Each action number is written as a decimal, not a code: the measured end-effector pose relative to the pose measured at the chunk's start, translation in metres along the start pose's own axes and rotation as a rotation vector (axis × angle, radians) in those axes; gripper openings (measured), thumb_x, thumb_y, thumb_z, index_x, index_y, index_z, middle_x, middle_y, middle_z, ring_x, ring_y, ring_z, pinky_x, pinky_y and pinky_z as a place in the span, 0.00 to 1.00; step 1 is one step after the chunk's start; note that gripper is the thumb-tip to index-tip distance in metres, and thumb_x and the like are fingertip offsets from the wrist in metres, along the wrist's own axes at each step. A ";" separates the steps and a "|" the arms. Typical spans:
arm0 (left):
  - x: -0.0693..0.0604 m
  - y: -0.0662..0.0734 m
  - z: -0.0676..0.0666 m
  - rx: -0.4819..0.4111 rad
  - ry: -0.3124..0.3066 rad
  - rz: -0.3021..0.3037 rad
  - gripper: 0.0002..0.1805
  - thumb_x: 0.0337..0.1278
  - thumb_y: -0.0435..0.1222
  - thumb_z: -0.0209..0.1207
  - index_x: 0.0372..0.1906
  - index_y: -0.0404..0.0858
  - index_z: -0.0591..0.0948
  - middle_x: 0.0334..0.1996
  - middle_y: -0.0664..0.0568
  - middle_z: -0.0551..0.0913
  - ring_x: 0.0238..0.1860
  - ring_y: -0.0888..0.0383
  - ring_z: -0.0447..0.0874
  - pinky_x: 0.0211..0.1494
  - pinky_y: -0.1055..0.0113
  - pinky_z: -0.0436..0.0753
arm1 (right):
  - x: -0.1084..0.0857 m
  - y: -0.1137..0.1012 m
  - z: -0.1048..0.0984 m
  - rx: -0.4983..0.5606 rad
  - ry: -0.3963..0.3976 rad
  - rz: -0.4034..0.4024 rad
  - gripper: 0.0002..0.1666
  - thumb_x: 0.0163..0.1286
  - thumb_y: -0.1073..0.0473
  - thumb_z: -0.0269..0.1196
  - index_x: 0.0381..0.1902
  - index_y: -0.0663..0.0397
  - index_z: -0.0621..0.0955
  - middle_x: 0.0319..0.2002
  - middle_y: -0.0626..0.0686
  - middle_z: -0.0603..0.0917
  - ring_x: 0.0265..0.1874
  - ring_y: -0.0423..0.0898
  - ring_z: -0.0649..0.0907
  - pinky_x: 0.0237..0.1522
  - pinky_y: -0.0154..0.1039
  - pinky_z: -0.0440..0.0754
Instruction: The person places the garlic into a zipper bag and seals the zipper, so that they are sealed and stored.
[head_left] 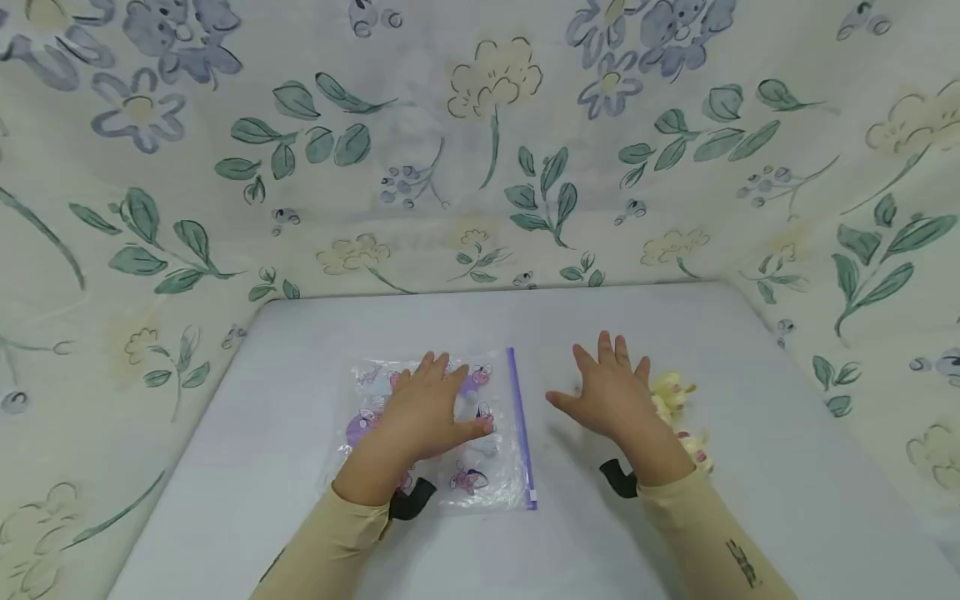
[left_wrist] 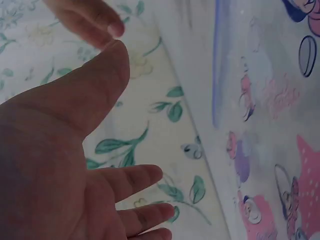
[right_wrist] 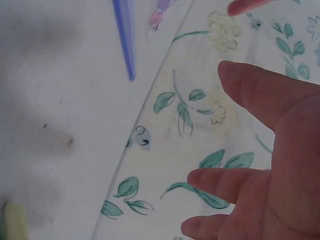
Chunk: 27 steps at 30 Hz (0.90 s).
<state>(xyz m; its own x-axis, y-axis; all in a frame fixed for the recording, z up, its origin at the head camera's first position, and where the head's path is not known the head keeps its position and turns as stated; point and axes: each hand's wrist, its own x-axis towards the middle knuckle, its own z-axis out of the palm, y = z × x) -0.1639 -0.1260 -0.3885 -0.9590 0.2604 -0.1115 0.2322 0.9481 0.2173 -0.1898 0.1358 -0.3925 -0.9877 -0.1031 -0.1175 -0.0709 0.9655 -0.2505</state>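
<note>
A clear zip bag point(head_left: 487, 492) printed with pink and purple cartoon figures lies flat on the white table, its purple slider strip point(head_left: 521, 425) along the right side. Over the bag, my left hand point(head_left: 423, 412) is held with fingers spread, gripping nothing; the left wrist view shows the bag point(left_wrist: 270, 130) apart from the palm. To the right of the strip, my right hand point(head_left: 611, 396) hovers with spread fingers, also holding nothing. Small pale yellow items point(head_left: 671, 392) with pink spots sit just right of that hand, partly hidden by it; their kind is unclear.
The white table point(head_left: 300, 367) reaches back to a floral cloth point(head_left: 420, 217) hanging behind it and at both sides. Black bands point(head_left: 411, 500) show at the wrists, below the sleeves. In the right wrist view a yellow piece point(right_wrist: 16, 220) shows at the lower left.
</note>
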 end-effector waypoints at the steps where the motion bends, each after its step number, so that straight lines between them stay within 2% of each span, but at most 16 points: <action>1: 0.003 0.002 0.004 0.001 -0.003 0.017 0.53 0.49 0.67 0.65 0.75 0.42 0.66 0.78 0.38 0.60 0.80 0.39 0.51 0.78 0.38 0.55 | 0.000 0.002 0.001 0.002 -0.003 0.000 0.56 0.61 0.28 0.63 0.78 0.51 0.61 0.80 0.69 0.45 0.79 0.69 0.43 0.71 0.76 0.39; 4: 0.013 0.012 0.012 0.017 -0.002 0.063 0.51 0.45 0.67 0.67 0.70 0.40 0.73 0.68 0.40 0.73 0.71 0.42 0.70 0.73 0.45 0.70 | 0.000 0.009 0.001 0.004 0.003 -0.001 0.56 0.62 0.28 0.62 0.78 0.52 0.61 0.79 0.70 0.46 0.79 0.70 0.44 0.71 0.77 0.40; 7: 0.025 0.020 0.016 0.003 -0.029 0.085 0.46 0.41 0.67 0.69 0.59 0.38 0.79 0.52 0.46 0.83 0.52 0.49 0.82 0.58 0.51 0.82 | 0.000 0.014 -0.001 0.015 0.015 0.004 0.56 0.62 0.28 0.62 0.78 0.53 0.62 0.79 0.71 0.46 0.79 0.70 0.44 0.71 0.78 0.40; 10: 0.035 0.023 0.022 -0.005 -0.111 0.054 0.38 0.40 0.68 0.70 0.45 0.40 0.80 0.36 0.52 0.84 0.36 0.54 0.82 0.40 0.56 0.83 | -0.001 0.019 -0.001 0.026 0.003 0.008 0.57 0.62 0.27 0.62 0.78 0.53 0.61 0.79 0.71 0.45 0.79 0.71 0.43 0.70 0.78 0.40; 13: 0.046 0.022 0.029 -0.010 -0.158 0.008 0.34 0.39 0.67 0.70 0.38 0.43 0.77 0.27 0.55 0.80 0.28 0.56 0.77 0.32 0.60 0.78 | -0.001 0.022 -0.001 0.032 -0.017 0.011 0.57 0.62 0.28 0.62 0.78 0.53 0.60 0.79 0.71 0.44 0.79 0.71 0.42 0.70 0.78 0.39; 17: 0.060 0.017 0.039 -0.050 -0.120 -0.002 0.34 0.42 0.66 0.70 0.40 0.43 0.77 0.29 0.56 0.80 0.30 0.57 0.76 0.34 0.62 0.77 | -0.002 0.025 0.000 0.038 -0.039 0.021 0.57 0.62 0.28 0.62 0.78 0.53 0.60 0.79 0.71 0.44 0.79 0.71 0.42 0.70 0.78 0.39; 21: 0.068 0.011 0.047 -0.120 -0.097 0.012 0.35 0.41 0.64 0.71 0.46 0.43 0.78 0.35 0.55 0.81 0.35 0.55 0.78 0.42 0.60 0.80 | -0.003 0.027 -0.001 0.049 -0.047 0.017 0.57 0.62 0.28 0.62 0.78 0.53 0.60 0.79 0.70 0.44 0.79 0.71 0.42 0.70 0.77 0.39; 24: 0.068 0.008 0.054 -0.124 -0.078 0.052 0.37 0.40 0.64 0.72 0.50 0.44 0.78 0.44 0.54 0.80 0.45 0.55 0.78 0.53 0.58 0.81 | -0.005 0.030 -0.001 0.061 -0.056 0.011 0.57 0.62 0.28 0.62 0.78 0.53 0.60 0.79 0.70 0.44 0.79 0.71 0.42 0.70 0.78 0.38; 27: 0.067 0.004 0.062 -0.119 -0.034 0.111 0.40 0.38 0.64 0.73 0.55 0.47 0.78 0.59 0.51 0.75 0.62 0.51 0.74 0.68 0.54 0.75 | -0.008 0.033 -0.002 0.057 -0.058 0.013 0.56 0.62 0.28 0.62 0.78 0.53 0.60 0.79 0.71 0.45 0.78 0.71 0.43 0.70 0.78 0.39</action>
<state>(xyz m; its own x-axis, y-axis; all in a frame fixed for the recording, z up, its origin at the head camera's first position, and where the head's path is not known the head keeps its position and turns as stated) -0.2167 -0.0933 -0.4550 -0.9220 0.3705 -0.1128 0.3137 0.8853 0.3434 -0.1848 0.1691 -0.3983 -0.9786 -0.1062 -0.1763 -0.0487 0.9518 -0.3029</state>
